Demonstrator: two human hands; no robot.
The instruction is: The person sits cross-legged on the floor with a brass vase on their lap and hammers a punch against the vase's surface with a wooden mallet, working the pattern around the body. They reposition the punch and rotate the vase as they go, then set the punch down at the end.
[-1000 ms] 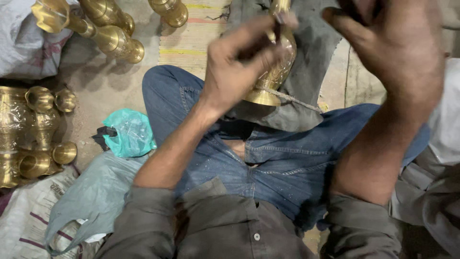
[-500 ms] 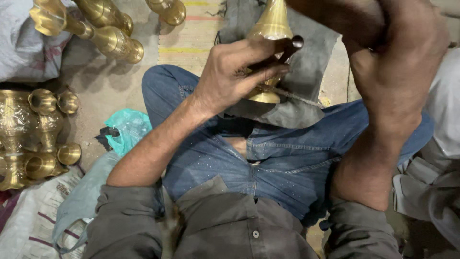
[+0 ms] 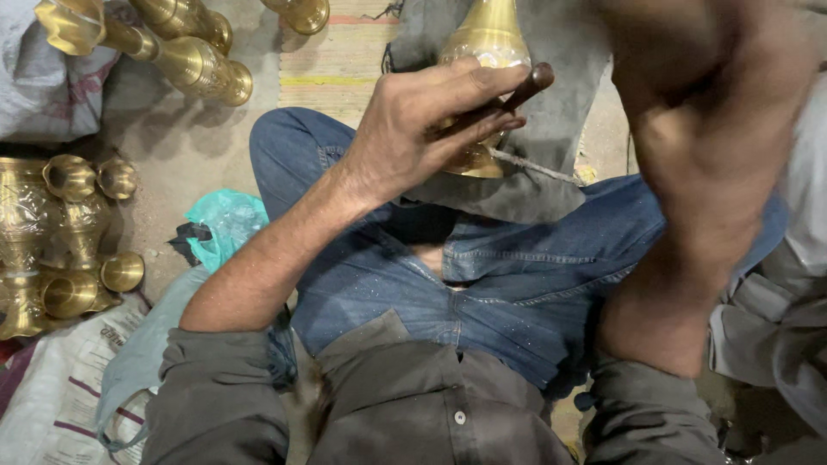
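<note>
Left hand point(image 3: 422, 129) reaching fwd over the lap, fingers curled tight round a dark stick-like tool point(image 3: 527, 86), tip poking out past the fingertips; pressed right against a brass vase point(image 3: 487, 52) lying on grey cloth point(image 3: 551, 138) across the jeans; right hand point(image 3: 724, 77) raised high w/ forearm near vertical, too blurred to tell if gripping anything, well apart from the left. Further out: more brass vases point(image 3: 185, 60) top left, brass cups point(image 3: 69, 232) at far left, teal plastic bag point(image 3: 226, 224) by the thigh.
</note>
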